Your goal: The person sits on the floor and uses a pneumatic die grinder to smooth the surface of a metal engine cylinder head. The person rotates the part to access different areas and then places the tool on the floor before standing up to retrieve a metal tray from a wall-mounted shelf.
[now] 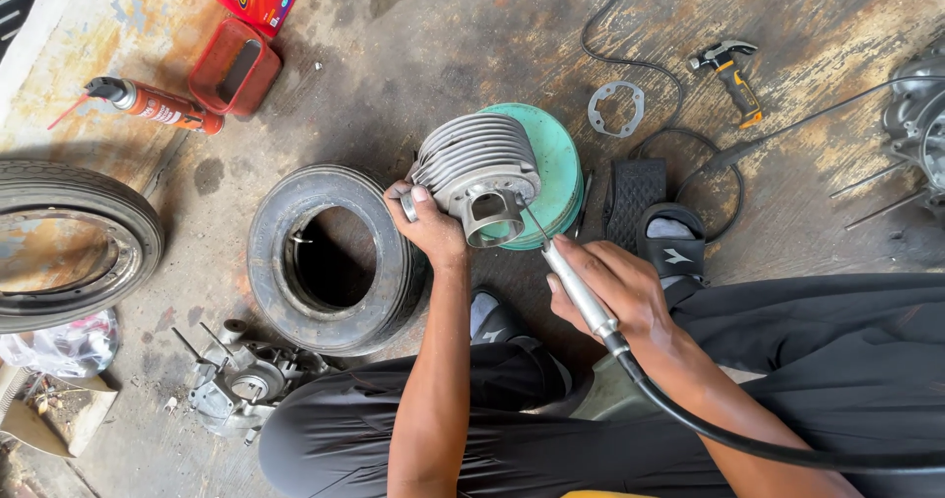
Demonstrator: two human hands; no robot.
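Observation:
My left hand (pixel 430 224) grips the side of a grey finned engine cylinder (pixel 479 171), tilted with its open bore facing me. The cylinder rests over a green round lid (pixel 559 158) on the floor. My right hand (pixel 615 291) holds a slim silver rotary tool handpiece (pixel 576 286) like a pen. Its thin bit points up-left at the cylinder's lower rim near the bore. A black flexible hose (pixel 709 424) runs from the handpiece back across my right forearm and lap.
A small black tyre (pixel 330 262) lies left of the cylinder, a larger tyre on a rusty rim (pixel 69 242) further left. Engine parts (pixel 241 380), a red spray can (pixel 157 104), red containers (pixel 236 65), a gasket (pixel 616 107), a hammer (pixel 733 70), black cable and my sandalled foot (pixel 672 242) surround me.

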